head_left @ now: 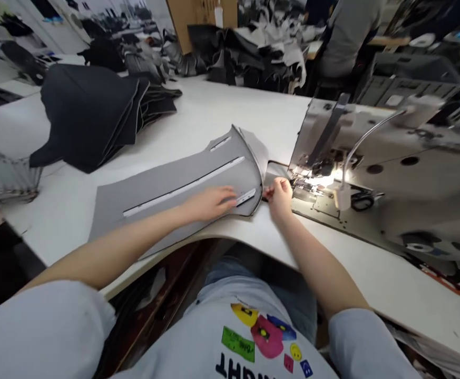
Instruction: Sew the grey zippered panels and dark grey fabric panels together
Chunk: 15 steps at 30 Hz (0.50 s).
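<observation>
Just beside the sewing machine (pixel 388 179), right hand (pixel 280 200) pinching grey panel (pixel 154 205), left hand (pixel 209 204) flat.

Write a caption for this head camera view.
Left hand presses a grey fabric panel beside the sewing machine as right hand pinches its edge.

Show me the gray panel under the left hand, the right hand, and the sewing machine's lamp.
Gray panel (pixel 182 166): head view, on its bare surface above the long white strip.
Right hand (pixel 280 199): head view, on the back of the hand.
Sewing machine lamp (pixel 366 134): head view, on its curved neck.
</observation>
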{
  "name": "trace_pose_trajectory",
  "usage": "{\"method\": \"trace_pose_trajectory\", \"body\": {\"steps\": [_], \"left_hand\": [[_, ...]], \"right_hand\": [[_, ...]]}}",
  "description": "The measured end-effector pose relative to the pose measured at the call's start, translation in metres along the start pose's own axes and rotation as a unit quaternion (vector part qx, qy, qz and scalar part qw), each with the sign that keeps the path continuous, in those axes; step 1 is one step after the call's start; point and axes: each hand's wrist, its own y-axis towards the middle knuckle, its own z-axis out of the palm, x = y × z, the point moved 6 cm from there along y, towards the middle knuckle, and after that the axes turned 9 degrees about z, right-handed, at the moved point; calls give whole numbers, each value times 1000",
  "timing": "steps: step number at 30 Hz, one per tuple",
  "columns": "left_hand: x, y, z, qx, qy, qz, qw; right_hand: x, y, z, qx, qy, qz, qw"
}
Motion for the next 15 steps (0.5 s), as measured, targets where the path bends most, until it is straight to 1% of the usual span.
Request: {"method": "trace_pose_trajectory", "body": {"steps": [2,3,5,7,10,12,15], "left_hand": [[-4,15,-11,-68,-13,20,997],[-5,24,-13,-91,-13,24,995],[-9,42,-13,-107,-15,30,994],[-12,58,-7,-100,-12,39,994],[-12,77,6,-98,2,49,994],[-7,83,14,-119,-10,49,992],[7,82,21,-180,-98,23,979]], "right_hand": [[-1,2,-4,-13,20,5,1000],[-1,3,-5,-20,27,5,999],[1,3,-7,-31,38,2,999],[5,1,-7,-32,45,-11,998],[11,-4,-4,-11,44,-50,998],[14,-5,-3,-1,36,-73,997],[13,-2,-5,-11,6,-99,995]]}}
